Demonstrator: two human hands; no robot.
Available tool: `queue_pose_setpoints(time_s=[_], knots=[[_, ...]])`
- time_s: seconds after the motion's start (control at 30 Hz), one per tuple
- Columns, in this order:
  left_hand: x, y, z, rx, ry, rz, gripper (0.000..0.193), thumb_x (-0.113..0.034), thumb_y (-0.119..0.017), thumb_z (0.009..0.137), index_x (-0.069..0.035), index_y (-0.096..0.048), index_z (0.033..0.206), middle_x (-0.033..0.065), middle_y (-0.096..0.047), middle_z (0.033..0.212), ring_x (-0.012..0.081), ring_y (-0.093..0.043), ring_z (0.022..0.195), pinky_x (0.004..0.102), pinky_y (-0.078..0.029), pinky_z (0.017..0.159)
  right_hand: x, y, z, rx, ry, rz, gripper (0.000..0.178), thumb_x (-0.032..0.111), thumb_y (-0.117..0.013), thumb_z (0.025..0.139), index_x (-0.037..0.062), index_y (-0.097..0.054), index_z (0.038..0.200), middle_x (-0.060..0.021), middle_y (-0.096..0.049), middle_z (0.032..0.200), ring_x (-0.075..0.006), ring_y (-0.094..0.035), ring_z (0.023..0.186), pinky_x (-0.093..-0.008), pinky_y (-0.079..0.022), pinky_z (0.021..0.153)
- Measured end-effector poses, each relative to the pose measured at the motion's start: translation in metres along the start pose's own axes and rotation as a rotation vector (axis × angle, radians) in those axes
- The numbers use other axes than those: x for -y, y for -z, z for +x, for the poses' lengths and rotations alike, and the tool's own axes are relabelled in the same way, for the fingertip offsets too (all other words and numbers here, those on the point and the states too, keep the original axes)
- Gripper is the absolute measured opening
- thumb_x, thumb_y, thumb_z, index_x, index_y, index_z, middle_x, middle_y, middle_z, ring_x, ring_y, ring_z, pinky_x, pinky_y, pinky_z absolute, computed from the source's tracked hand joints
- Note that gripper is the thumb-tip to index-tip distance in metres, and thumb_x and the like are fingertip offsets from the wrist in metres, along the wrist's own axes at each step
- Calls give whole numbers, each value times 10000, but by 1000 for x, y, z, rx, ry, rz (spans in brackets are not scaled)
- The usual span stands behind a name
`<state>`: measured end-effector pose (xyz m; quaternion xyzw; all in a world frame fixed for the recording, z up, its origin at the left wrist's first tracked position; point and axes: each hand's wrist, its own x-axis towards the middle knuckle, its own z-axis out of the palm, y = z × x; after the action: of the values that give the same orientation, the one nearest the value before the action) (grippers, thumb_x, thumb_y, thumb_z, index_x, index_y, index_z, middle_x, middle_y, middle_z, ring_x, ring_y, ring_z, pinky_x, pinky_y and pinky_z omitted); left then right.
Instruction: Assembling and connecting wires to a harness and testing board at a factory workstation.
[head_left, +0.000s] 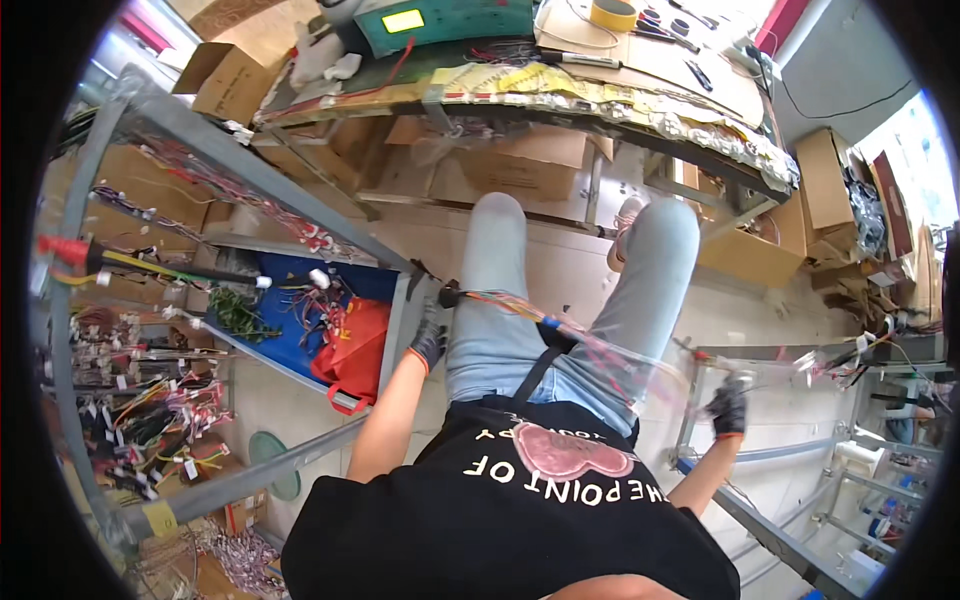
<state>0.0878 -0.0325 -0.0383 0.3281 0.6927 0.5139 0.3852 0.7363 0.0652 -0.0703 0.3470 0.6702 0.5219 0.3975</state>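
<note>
A bundle of coloured wires (520,306) stretches over my lap from left to right. It has a black end on the left and blurs into pinkish streaks on the right. My left hand (430,335), in a dark glove with an orange cuff, is closed on the bundle just by that black end, beside my left thigh. Off to the right, my right hand (730,405) wears a matching glove. Motion smears its fingers near the blurred wire ends, so its grip cannot be made out.
Ahead stands a workbench (640,115) with a green machine (445,25) and yellow tape (612,14). At left, a metal rack (250,165) carries hanging wires, near a blue bin (290,285) containing a red bag (355,345). Another metal frame (770,530) runs along the right, below cardboard boxes (825,190).
</note>
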Motion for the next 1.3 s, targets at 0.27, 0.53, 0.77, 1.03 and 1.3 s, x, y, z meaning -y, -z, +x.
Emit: queue_pose_setpoints(time_s=[0.27, 0.53, 0.77, 1.03, 1.3], knots=[[-17, -9, 77, -42, 728, -861, 310, -406, -535, 820, -116, -556, 930, 40, -591, 783, 184, -563, 766, 336, -480, 716, 13, 90, -65, 1092, 365, 1413, 628, 542, -472, 766, 13, -540, 1097, -219, -537, 1115, -376, -523, 1018, -419, -414, 886], [-110, 40, 9, 330, 160, -559, 736, -392, -631, 767, -53, -277, 1317, 21, -493, 743, 140, -505, 588, 318, -458, 592, -226, 291, 165, -100, -148, 2244, 220, 92, -565, 835, -12, -551, 1028, -101, -615, 913, -166, -581, 835, -284, -452, 761], [-145, 42, -31, 390, 336, -533, 606, -224, -617, 805, -54, -334, 1312, 9, -489, 610, 128, -514, 530, 280, -453, 550, -111, 411, 365, -738, 597, 2387, 284, 158, -443, 904, -11, -528, 1115, -156, -565, 1075, -199, -552, 957, -327, -436, 821], [-145, 23, -26, 188, -20, 93, 410, -84, -588, 784, -37, -504, 1183, 99, -638, 975, 170, -629, 753, 278, -477, 648, -209, 477, 372, -19, 304, 2679, 263, 204, -526, 876, -37, -628, 904, -72, -645, 729, -111, -602, 654, -252, -477, 645], [-133, 13, -12, -22, -54, 297, 385, -82, -611, 747, -50, -553, 1127, 149, -631, 916, 279, -620, 772, 322, -480, 690, -204, 500, 396, -111, 277, 3036, 184, 144, -558, 851, -23, -633, 853, -28, -620, 685, -51, -520, 630, -234, -435, 583]])
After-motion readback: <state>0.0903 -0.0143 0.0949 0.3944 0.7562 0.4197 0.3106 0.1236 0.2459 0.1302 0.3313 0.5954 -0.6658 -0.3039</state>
